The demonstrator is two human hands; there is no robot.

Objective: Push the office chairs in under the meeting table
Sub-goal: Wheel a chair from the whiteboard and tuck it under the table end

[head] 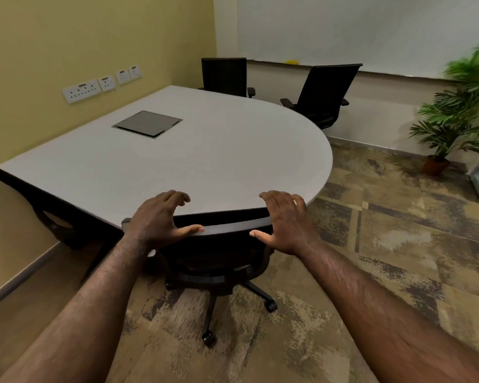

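Black office chair (221,261) tucked against grey table (205,150), left hand (158,219) and right hand (285,222) loosely spread (thumbs on backrest top)

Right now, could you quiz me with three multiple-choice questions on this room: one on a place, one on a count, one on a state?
1. Where is the plant?
A. On the table
B. On the floor, right corner
C. Under the table

2. How many chairs stand at the table's far side?
A. Two
B. Four
C. None

3. How do the hands meet the near chair?
A. Both at its backrest top
B. One only
C. Neither

Answers: B, its pot sits on the carpet; A, two black backs show there; A, left hand and right hand both rest there.
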